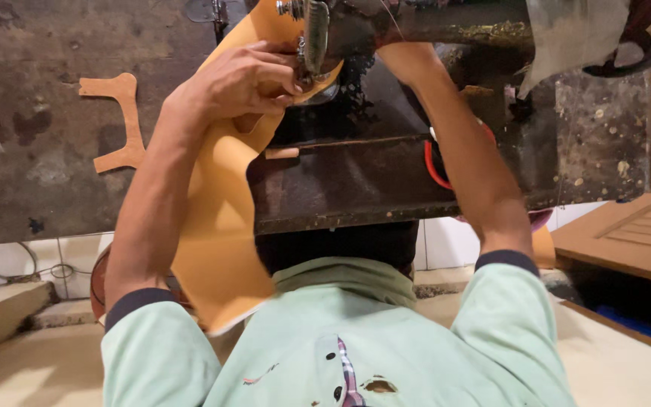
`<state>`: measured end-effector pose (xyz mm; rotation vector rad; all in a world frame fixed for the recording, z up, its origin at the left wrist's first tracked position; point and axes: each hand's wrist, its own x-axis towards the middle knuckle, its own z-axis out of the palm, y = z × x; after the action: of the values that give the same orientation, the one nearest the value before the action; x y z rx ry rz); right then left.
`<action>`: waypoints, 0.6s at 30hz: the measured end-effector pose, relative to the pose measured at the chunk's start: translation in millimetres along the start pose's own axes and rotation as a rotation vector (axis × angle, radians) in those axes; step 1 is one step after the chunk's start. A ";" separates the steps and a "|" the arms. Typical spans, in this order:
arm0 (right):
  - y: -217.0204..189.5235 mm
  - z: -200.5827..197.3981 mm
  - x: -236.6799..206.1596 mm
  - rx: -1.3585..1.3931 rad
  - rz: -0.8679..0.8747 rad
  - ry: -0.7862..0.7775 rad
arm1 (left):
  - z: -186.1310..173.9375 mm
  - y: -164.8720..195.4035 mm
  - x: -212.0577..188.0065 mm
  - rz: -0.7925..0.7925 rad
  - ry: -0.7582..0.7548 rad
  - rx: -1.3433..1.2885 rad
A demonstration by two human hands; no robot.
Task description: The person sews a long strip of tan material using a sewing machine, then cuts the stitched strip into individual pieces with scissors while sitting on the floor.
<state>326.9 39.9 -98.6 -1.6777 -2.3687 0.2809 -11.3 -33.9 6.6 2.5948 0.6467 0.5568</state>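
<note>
Mint-green shirt (pixel 340 339) with dark cuffs fills the bottom of the view, closest to the lens, and both forearms rise from it toward an old sewing machine (pixel 386 30). At the machine's needle area (pixel 312 45), the fingers (pixel 276 79) of the left hand (pixel 239 83) are curled and pressed down onto a tan leather sheet (pixel 220 226), pinching its upper edge against the machine bed just beside the presser foot. From that grip the sheet curves away, hangs over the front edge of the dark, worn worktable (pixel 54 151) and drops between the left forearm and the person's chest. The right forearm (pixel 469 158) reaches up behind the machine body, and the right hand is hidden there, so how its fingers stand cannot be told. A small cut leather piece (pixel 118 124) of the same tan colour lies flat on the table, well apart to the left of the hand. A red cable (pixel 432 169) loops beside the right forearm under the machine.
</note>
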 end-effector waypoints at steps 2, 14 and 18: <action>-8.4 -9.0 -14.2 -0.129 -0.206 0.055 | 1.5 -2.9 -1.0 -0.040 -0.012 -0.016; -27.0 -5.9 -34.9 1.417 -0.140 0.013 | 6.7 15.5 -5.0 -0.103 0.053 -0.060; -20.6 2.2 -31.7 1.219 0.013 0.043 | 7.6 20.5 -3.2 -0.121 0.065 -0.060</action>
<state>317.8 3.2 -97.2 -1.0230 -1.4963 1.3183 -3.2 -54.3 9.1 2.4710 0.7901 0.6137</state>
